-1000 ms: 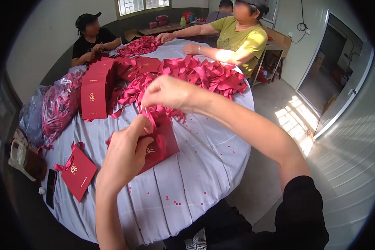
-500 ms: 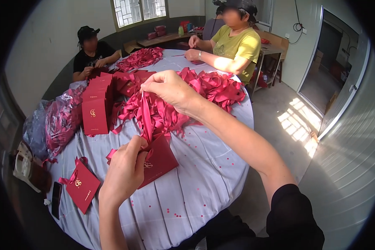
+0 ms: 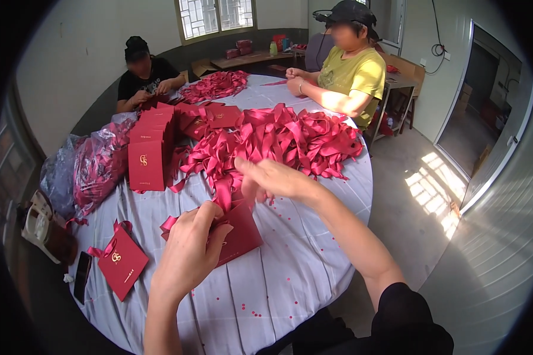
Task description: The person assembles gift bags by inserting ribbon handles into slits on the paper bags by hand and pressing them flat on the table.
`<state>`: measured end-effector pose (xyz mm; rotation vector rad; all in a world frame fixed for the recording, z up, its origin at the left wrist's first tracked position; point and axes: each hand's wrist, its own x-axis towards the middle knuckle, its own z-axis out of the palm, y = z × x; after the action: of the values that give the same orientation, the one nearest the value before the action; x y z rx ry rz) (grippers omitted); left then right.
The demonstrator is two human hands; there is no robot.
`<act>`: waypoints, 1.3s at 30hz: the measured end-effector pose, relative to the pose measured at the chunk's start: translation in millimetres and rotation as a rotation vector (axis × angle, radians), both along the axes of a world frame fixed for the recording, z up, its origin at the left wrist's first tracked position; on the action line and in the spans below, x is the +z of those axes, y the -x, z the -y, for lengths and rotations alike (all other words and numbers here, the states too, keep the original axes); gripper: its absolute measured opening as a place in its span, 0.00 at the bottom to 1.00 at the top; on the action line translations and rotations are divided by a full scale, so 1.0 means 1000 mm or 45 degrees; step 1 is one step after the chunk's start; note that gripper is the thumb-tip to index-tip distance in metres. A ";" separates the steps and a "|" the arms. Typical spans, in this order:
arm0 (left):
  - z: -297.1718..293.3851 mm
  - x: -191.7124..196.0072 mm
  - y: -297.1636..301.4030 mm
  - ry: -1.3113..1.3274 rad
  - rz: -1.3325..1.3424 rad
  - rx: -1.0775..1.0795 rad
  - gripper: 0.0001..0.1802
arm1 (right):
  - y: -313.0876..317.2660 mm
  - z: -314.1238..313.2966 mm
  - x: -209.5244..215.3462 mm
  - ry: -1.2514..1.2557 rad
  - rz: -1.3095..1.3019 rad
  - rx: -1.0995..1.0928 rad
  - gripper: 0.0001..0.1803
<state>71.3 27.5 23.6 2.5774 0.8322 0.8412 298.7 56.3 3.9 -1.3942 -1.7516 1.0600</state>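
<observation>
My left hand (image 3: 186, 251) grips the top edge of a flat red paper bag (image 3: 240, 234) lying on the round table with a striped cloth (image 3: 278, 284). My right hand (image 3: 272, 177) pinches a red ribbon (image 3: 222, 192) that runs down to the bag's top edge. Right behind my hands lies a big heap of loose red ribbons (image 3: 284, 139).
A finished red bag with a ribbon handle (image 3: 121, 260) lies at the left edge, beside a dark phone (image 3: 82, 277). A stack of upright red bags (image 3: 148, 151) and a clear sack of ribbons (image 3: 95, 163) stand on the left. Two people sit at the far side working on ribbons.
My right hand has come down from above the ribbon heap toward the bag, drawing the ribbon with it. My left hand stays on the bag's edge.
</observation>
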 end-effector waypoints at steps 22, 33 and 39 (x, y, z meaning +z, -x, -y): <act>0.003 0.001 -0.002 -0.064 0.004 -0.012 0.09 | 0.034 0.011 -0.003 -0.398 -0.821 -0.087 0.06; 0.001 -0.001 -0.001 -0.092 -0.042 -0.042 0.08 | 0.034 0.010 0.012 -0.578 -0.814 -0.119 0.06; 0.001 -0.001 -0.001 -0.106 -0.043 -0.044 0.08 | 0.038 0.010 0.016 -0.590 -0.787 -0.194 0.10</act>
<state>72.0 26.1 23.0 2.6773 0.7756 0.8413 260.7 46.4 20.4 -0.7843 -1.2957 0.8138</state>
